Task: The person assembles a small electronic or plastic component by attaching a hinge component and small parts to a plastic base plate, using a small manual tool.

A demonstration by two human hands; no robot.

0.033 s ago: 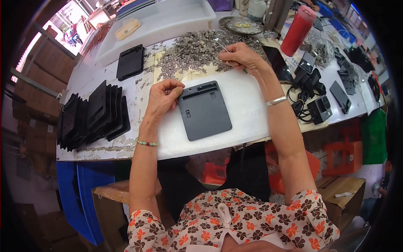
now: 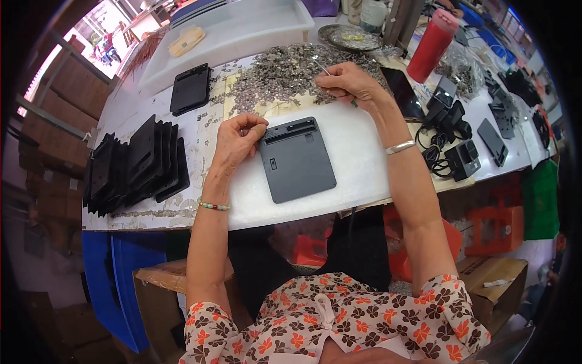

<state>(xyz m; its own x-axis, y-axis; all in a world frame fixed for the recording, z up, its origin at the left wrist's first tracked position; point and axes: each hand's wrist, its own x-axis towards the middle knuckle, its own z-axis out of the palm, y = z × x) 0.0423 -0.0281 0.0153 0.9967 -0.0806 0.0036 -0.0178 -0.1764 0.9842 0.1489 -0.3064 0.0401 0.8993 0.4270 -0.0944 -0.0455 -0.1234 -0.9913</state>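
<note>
Left hand (image 2: 237,141) curled at the top left corner of the dark grey panel (image 2: 297,159), fingertips pressed together on something too small to make out. Panel flat near the table's (image 2: 364,151) front edge, middle of it. Right hand (image 2: 351,84) over the heap of small metal parts (image 2: 285,73) toward the far edge, pinching thin tweezers (image 2: 322,68). Best done, probably, by picking one part only and steadying the panel at its corner. Stack of black panels (image 2: 136,164) leaning at the left edge. Tweezer tips lost among the parts; red bottle (image 2: 431,45) partly cut off.
</note>
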